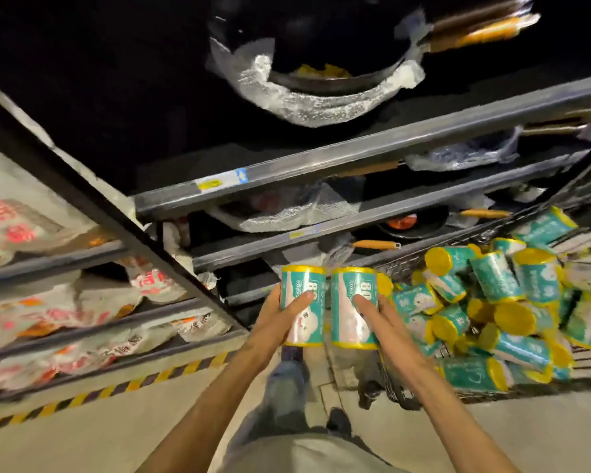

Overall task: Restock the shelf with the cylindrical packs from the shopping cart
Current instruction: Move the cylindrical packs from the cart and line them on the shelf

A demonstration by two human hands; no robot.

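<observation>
Head view — two cylindrical packs held up before the shelf (321, 172).
Left hand (280, 312) grips one pack (301, 285), right hand (379, 319) the other (352, 295) — side by side, upright; more packs heaped in the shopping cart (406, 264) at right.

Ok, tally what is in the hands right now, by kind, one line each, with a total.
Teal and yellow cylindrical packs in the left hand: 1, left pack
Teal and yellow cylindrical packs in the right hand: 1, right pack
Other things held: 0
Total held: 2
</observation>
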